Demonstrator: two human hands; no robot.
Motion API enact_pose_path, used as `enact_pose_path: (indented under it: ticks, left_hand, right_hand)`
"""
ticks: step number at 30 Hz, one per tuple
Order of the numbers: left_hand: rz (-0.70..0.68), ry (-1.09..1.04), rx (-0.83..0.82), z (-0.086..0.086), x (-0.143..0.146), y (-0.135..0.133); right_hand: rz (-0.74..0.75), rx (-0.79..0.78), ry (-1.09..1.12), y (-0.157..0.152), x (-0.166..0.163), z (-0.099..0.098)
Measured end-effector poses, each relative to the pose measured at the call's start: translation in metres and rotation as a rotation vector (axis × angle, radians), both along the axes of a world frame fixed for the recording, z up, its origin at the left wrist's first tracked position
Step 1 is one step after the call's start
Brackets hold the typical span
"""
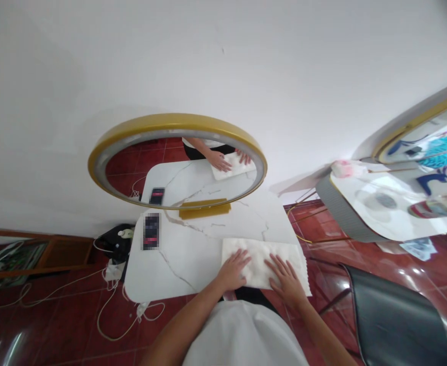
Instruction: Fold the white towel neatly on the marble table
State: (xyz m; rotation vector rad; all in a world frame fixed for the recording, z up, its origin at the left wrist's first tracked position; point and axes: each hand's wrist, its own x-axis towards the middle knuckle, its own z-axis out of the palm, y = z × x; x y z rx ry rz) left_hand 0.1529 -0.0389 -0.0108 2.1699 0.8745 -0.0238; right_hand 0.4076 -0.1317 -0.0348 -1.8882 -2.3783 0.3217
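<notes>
A folded white cloth (259,252) that looks like a towel lies along the near right edge of the white marbled table (185,249). My left hand (234,269) rests flat on the cloth's left part, fingers spread. On its right part lies my right hand (287,279), also flat with fingers apart. Both palms face down and neither hand grips the cloth. Its right end reaches the table's edge. A round gold-framed mirror (178,119) stands behind on a gold base (204,209) and reflects both hands and the cloth.
A blurred phone-like dark object (152,231) lies at the table's left. To the right stand a black chair (398,315) and a second white table (356,195) with a bottle (437,206) and another mirror (417,117). White cables (113,335) trail over the red tiled floor (67,325).
</notes>
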Motion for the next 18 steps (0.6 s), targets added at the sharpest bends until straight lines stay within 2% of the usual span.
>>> enact_pose_path:
  ticks: [3,7,13,18]
  left_hand:
    - [-0.005,0.001,0.003,-0.004,0.022,0.001]
    - [0.008,-0.007,0.020,-0.006,0.034,0.006]
    - [0.076,-0.023,0.086,-0.009,0.043,0.028]
    - [0.134,0.007,0.117,-0.012,0.057,0.058]
  right_hand:
    - [-0.026,0.011,-0.023,0.001,0.014,-0.001]
    - [-0.042,0.033,-0.025,0.015,0.023,-0.003]
    - [-0.049,0.065,-0.032,0.053,0.029,-0.004]
    - [-0.061,0.097,-0.050,0.092,0.032,-0.003]
